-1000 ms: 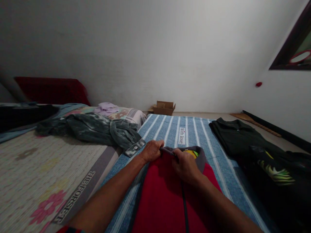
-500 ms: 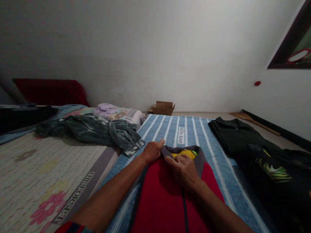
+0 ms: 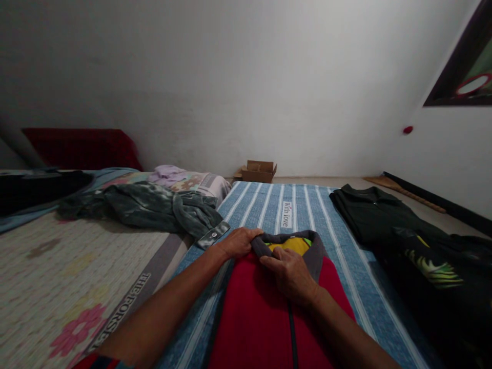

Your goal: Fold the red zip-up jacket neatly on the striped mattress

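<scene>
A blue striped mattress (image 3: 300, 205) is lying on the floor and running away from the camera, with a small "With love" label on it just beyond the hands. Touching its left edge, a pale floral mattress (image 3: 57, 266) is stretching off to the left, and a crumpled grey-green garment (image 3: 154, 207) is sprawling across it, one buttoned cuff hanging over onto the blue stripes. On the right side of the striped mattress a dark green shirt (image 3: 369, 215) is lying flat, with a black printed garment (image 3: 434, 266) lying partly over its near end.

A red jacket (image 3: 257, 318) is lying spread flat on the striped mattress right in front of the person, a dark zip running down its middle and its grey collar (image 3: 317, 253) pointing away; yellow lining is showing inside the neck opening. The left hand (image 3: 240, 242) is gripping the left end of the collar, fingers curled over its edge. The right hand (image 3: 290, 274) is resting just beside it on the front of the jacket, fingertips pinching the collar's near edge beside the zip.

A small cardboard box (image 3: 260, 171) is sitting on the floor against the far wall.
</scene>
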